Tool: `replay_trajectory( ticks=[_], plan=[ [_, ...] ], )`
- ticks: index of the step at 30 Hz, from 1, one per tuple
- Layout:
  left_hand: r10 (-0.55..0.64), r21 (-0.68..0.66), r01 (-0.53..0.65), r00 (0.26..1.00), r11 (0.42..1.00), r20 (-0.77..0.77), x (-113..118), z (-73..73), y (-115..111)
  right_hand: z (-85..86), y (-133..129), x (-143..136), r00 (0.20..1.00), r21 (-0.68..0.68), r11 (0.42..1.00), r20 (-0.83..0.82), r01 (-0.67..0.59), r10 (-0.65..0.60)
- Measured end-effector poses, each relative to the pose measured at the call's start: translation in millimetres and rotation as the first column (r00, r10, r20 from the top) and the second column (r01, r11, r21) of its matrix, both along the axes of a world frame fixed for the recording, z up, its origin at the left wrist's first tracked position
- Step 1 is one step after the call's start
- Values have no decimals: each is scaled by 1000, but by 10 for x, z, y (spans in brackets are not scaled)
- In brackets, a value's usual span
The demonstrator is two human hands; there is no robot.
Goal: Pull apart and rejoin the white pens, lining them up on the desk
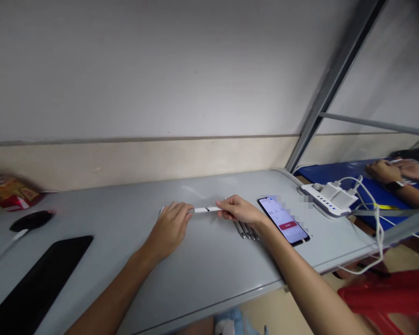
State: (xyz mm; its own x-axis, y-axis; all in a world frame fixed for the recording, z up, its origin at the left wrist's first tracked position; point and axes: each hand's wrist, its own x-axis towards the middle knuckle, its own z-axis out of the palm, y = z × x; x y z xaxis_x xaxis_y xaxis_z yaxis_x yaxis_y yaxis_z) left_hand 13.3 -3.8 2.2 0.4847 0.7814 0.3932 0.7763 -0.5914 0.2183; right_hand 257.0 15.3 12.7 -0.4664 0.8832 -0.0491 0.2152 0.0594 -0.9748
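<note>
A slim white pen-like stick (205, 210) with a dark mark near its middle is held level above the grey table (195, 274). My left hand (172, 225) is closed round its left end, where a greyish part shows by the fingers. At the other end, my right hand (238, 209) pinches it between thumb and fingers. Several silver-tipped pens (246, 231) lie side by side on the table, partly hidden under my right hand and wrist.
Right of my right forearm lies a phone (284, 221) showing a timer. Beyond it are a power strip (326, 200) with white cables and a metal frame post. At left are a black slab (42, 279), a black disc and a bottle. Another person's hands show far right.
</note>
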Motion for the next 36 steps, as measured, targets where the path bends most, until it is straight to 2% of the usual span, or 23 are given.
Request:
replay_trajectory(
  ticks=[4,7,14,17,20,24,27,31,33,36],
  plan=[
    [-29,42,31,998,999,-55,54,-4,-20,-24,0,-23,998,-61,998,-59,32,-35],
    [-41,47,44,997,998,-62,62,-20,-10,-43,-2,-62,998,-89,996,-65,11,-16],
    [6,6,-6,1000,1000,19,22,-23,-20,-14,-45,-117,998,-8,1000,-63,1,-2],
    [15,-18,-14,999,1000,44,24,-49,-21,6,-55,-111,1000,161,987,25,2,-6],
    [32,-71,-27,997,997,72,21,-89,-1,4,-58,-116,988,406,913,118,45,-102],
    [45,-156,-30,994,987,98,-1,-118,32,-31,-46,-139,983,538,838,87,91,-163],
    [52,-138,-38,994,990,98,-25,-104,43,-77,-23,-143,984,510,850,42,129,-174],
    [34,-125,-19,992,992,120,-49,-72,40,-130,13,-132,966,416,902,167,114,-199],
    [22,-126,-8,993,992,112,-53,-69,36,-135,24,-127,964,427,897,174,112,-203],
    [20,-134,-7,995,991,96,-55,-79,33,-121,28,-126,980,455,880,68,134,-184]
  ],
)
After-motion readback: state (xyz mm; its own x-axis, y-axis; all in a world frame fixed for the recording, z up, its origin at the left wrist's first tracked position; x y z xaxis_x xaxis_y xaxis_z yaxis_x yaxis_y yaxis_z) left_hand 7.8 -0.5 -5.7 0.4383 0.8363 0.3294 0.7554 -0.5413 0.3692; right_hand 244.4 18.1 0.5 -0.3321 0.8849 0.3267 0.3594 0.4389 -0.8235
